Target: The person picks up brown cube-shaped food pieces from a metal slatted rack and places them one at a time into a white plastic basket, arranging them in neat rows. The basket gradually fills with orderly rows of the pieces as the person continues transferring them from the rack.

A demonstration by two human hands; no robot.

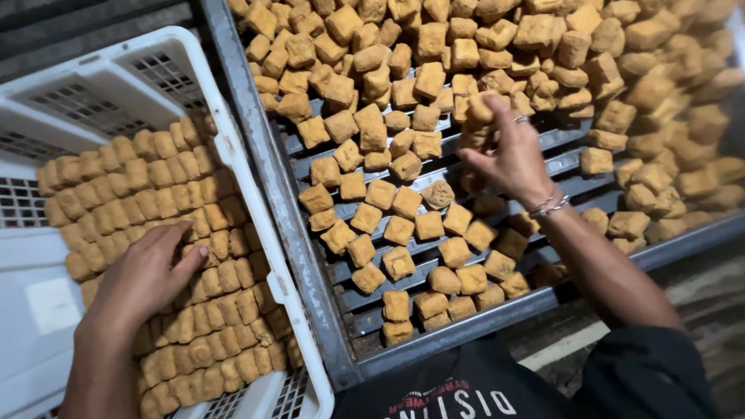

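The left hand (151, 271) lies flat and open on the packed rows of brown fried cubes (167, 233) inside the white plastic crate (256, 209) at the left. Its fingers are spread a little and point to the right, pressing on the top of the rows; it grips nothing. The cubes in the crate stand close together in neat lines, and they reach from the far left part to the near right corner.

The right hand (508, 151) is raised over the grey metal rack (310, 264) at the right. Its fingers are bent and closed around several loose cubes (479, 109), which stay against the fingertips at the far left side of the hand. A ring is on one finger and a thin bracelet (549, 206) is around the wrist.

Under this hand, on the slats of the rack, many more cubes (403, 225) lie scattered, one beside another. At the far side of the rack they make a thick heap (590, 46), which goes to the far right edge.
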